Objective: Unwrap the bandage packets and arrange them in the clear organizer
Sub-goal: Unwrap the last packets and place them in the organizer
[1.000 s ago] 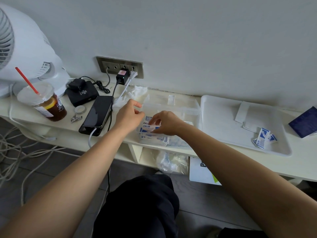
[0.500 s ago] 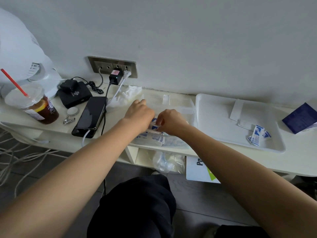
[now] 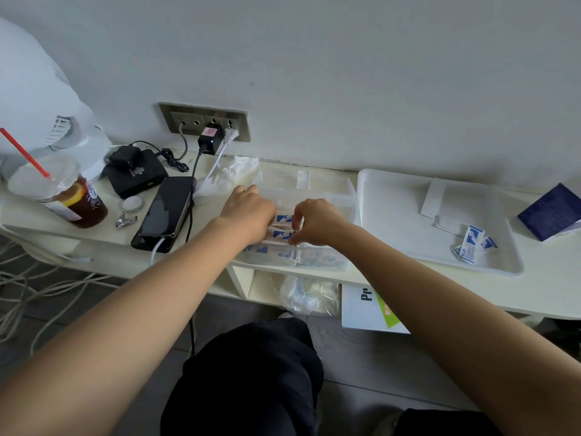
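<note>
The clear organizer (image 3: 330, 190) lies on the white shelf below the wall socket, its open lid toward the wall. Several white-and-blue bandage packets (image 3: 284, 229) lie in rows inside its near half. My left hand (image 3: 248, 215) hovers over the left ends of the packets with fingers curled down onto them. My right hand (image 3: 317, 221) pinches the right end of a packet with thumb and fingertips. More packets (image 3: 283, 254) sit along the organizer's front edge. A few loose packets (image 3: 473, 243) lie in the white tray (image 3: 402, 221) to the right.
A black phone (image 3: 166, 212) on a charging cable lies left of the organizer. Further left stand an iced drink cup (image 3: 63, 196) with a red straw, a black box (image 3: 135, 174) and a white fan (image 3: 34, 99). A dark blue box (image 3: 553, 212) sits far right.
Both hands have come closer together over the packets in the organizer. The left hand moved right from the organizer's left edge onto the packets. The camera view shifted slightly.
</note>
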